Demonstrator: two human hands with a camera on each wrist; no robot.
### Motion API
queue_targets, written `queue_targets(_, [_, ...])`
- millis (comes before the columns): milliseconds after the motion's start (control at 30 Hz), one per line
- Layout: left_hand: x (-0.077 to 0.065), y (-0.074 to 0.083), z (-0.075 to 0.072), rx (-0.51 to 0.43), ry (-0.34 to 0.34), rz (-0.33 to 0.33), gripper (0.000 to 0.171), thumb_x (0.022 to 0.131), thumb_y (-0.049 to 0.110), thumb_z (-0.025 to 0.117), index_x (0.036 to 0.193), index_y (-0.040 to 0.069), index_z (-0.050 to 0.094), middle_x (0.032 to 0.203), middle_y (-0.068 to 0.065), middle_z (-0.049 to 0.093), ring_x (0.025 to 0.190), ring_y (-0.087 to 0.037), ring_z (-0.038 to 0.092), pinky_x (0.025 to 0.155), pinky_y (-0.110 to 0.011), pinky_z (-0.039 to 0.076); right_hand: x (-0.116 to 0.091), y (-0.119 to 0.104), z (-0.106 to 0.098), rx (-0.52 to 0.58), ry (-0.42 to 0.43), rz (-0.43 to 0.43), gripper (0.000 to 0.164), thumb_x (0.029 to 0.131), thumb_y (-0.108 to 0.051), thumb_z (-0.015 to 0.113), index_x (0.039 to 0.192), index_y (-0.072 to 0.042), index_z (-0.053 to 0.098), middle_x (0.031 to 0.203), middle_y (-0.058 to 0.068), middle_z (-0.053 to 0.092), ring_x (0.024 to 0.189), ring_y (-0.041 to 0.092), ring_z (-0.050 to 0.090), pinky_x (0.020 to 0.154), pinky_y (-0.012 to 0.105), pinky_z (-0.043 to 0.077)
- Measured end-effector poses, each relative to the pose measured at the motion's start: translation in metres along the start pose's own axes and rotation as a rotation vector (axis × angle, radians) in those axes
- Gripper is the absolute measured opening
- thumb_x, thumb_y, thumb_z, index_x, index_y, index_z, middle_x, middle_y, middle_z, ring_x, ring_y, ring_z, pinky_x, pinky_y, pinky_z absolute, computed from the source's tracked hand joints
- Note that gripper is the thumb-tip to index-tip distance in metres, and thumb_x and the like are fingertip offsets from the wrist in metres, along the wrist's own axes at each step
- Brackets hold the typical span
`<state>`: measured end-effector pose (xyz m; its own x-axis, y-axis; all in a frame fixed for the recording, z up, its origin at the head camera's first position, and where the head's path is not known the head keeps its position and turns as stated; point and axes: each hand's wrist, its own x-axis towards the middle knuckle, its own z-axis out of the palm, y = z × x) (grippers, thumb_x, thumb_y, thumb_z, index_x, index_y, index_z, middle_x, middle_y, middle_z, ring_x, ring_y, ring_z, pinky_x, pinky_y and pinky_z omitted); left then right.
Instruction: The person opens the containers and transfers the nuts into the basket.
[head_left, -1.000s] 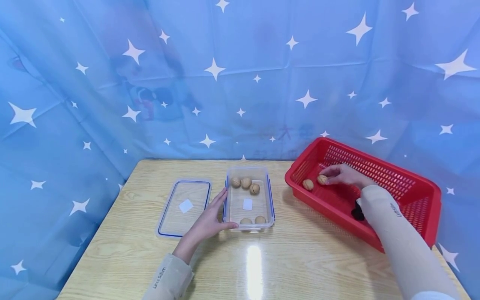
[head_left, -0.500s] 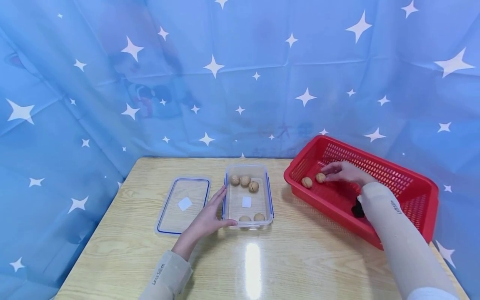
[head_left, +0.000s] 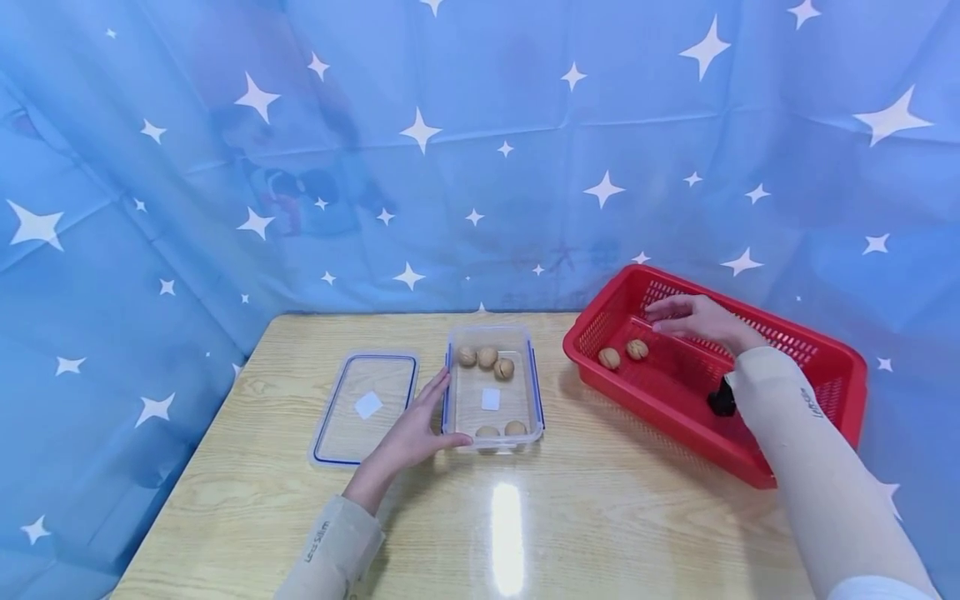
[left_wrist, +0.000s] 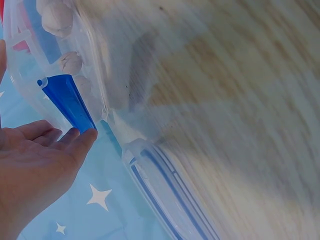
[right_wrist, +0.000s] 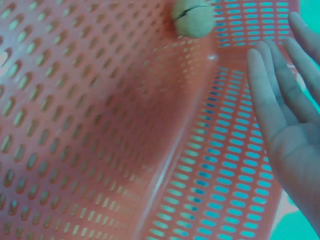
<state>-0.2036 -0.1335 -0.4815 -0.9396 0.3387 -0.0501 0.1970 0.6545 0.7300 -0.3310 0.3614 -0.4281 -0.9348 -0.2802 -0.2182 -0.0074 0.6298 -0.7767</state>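
Observation:
My left hand (head_left: 408,435) lies along the left side of a clear plastic container (head_left: 519,398), fingers stretched along its wall and thumb at the near corner. In the left wrist view its fingertips (left_wrist: 89,136) are right at the blue side latch (left_wrist: 70,102). Three walnuts (head_left: 487,358) sit at the container's far end and two more (head_left: 515,428) at its near end. Inside the red basket (head_left: 667,379), two walnuts (head_left: 637,349) lie near the left end. My right hand (head_left: 701,319) is above them and to the right, fingers extended and holding nothing.
Left of the container, a clear lid with a blue seal (head_left: 393,387) lies flat on the wooden table (head_left: 435,533). A blue curtain with white stars (head_left: 480,167) hangs behind the table. The black wrist camera (head_left: 722,400) hangs below the right sleeve, inside the basket.
My right hand has let go of a walnut in the basket and risen up and to the right, fingers opening. My left hand stays at the container. The head view has shifted slightly.

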Motion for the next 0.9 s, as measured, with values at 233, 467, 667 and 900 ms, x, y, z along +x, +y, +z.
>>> queue_targets(233, [0.001,0.001,-0.001,0.003,0.000,0.001,0.110,0.077,0.041,0.084,0.160,0.010,0.018,0.169,-0.003,0.010,0.152,-0.039,0.022,0.123,-0.059,0.023,-0.007,-0.020,-0.004,-0.022,0.034,-0.028,0.069,0.091,-0.037,0.072,0.148,-0.011,0.046,0.146,0.019,0.052,0.121,0.026,0.061,0.096,0.040,0.060])
queue_targets(467, [0.000,0.001,-0.002,0.008,-0.005,0.001,0.109,0.078,0.042,0.083,0.160,0.010,0.018,0.170,-0.005,0.010,0.151,-0.040,0.023,0.122,-0.059,0.024,-0.007,-0.040,-0.002,-0.038,0.068,-0.047,0.063,0.093,-0.037,0.070,0.147,-0.015,0.048,0.146,0.016,0.052,0.127,0.033,0.055,0.092,0.036,0.061])
queue_targets(667, [0.000,0.003,-0.003,0.000,0.005,0.003,0.110,0.077,0.040,0.084,0.160,0.010,0.018,0.170,-0.001,0.009,0.151,-0.040,0.023,0.122,-0.060,0.024,-0.003,-0.062,0.001,-0.050,0.069,-0.111,0.055,0.095,-0.035,0.067,0.143,-0.012,0.053,0.140,0.015,0.059,0.112,0.004,0.061,0.085,0.019,0.057])
queue_targets(900, [-0.001,0.004,-0.003,-0.004,-0.007,0.002,0.110,0.077,0.040,0.084,0.160,0.011,0.018,0.170,-0.002,0.009,0.152,-0.040,0.023,0.122,-0.060,0.024,0.000,-0.082,0.011,-0.050,0.045,-0.148,0.055,0.093,-0.030,0.070,0.142,-0.012,0.054,0.137,0.015,0.062,0.104,-0.003,0.062,0.083,0.017,0.056])
